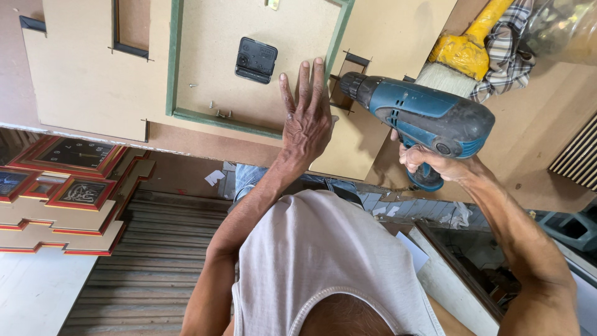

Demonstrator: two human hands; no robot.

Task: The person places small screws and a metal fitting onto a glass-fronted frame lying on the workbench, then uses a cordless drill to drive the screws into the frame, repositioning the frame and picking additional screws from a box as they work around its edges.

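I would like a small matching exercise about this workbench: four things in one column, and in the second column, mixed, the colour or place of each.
Things:
1. power drill
2. clock mechanism
3. paintbrush
4. left hand

Colour or place:
a. black, on the back of the board
b. yellow handle, pale bristles
c. blue and dark grey, held in the right hand
d. flat on the board, beside the green frame

Pairs: 1-c, 2-a, 3-b, 4-d
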